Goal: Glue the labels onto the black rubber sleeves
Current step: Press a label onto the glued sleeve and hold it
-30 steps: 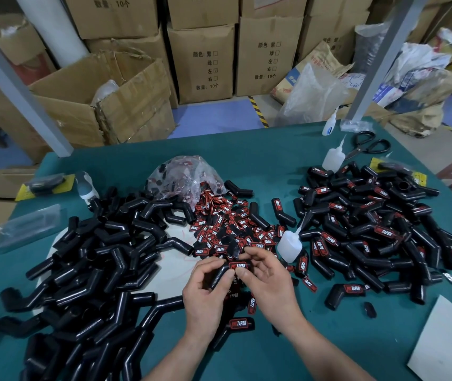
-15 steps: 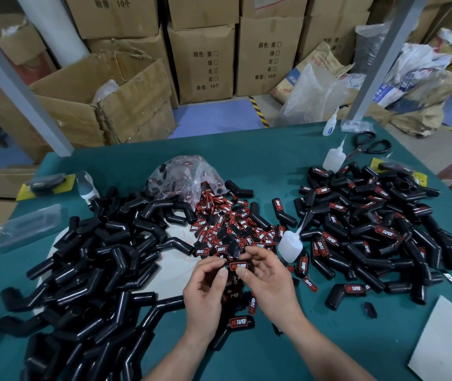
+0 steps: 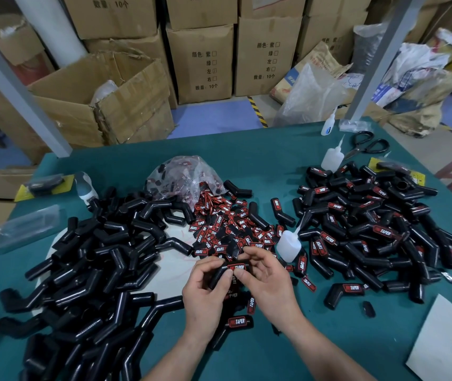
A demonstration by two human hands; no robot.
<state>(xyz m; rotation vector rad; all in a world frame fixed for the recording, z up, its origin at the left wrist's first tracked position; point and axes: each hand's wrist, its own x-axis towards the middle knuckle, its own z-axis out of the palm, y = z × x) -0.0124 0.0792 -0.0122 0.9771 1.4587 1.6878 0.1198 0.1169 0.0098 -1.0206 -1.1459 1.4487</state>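
My left hand [image 3: 205, 290] grips a bent black rubber sleeve [image 3: 219, 274] over the green table [image 3: 274, 160]. A red and black TAPER label [image 3: 236, 267] lies on the sleeve's upper end, and my right hand [image 3: 267, 281] pinches it there with thumb and fingers. A heap of loose labels [image 3: 225, 229] lies just beyond my hands. Plain black sleeves [image 3: 95, 265] are piled on the left, and labelled sleeves [image 3: 370, 229] on the right. A white glue bottle [image 3: 289, 244] stands right of my hands.
A clear bag [image 3: 181, 174] with more labels sits behind the label heap. Two more glue bottles [image 3: 332, 158] and black scissors [image 3: 367, 145] are at the far right. White card [image 3: 444, 342] lies at the near right corner. Cardboard boxes [image 3: 104, 105] stand beyond the table.
Both hands have stayed in place over the table. The fingers have shifted slightly on the sleeve, and the label now lies flatter on its upper end.
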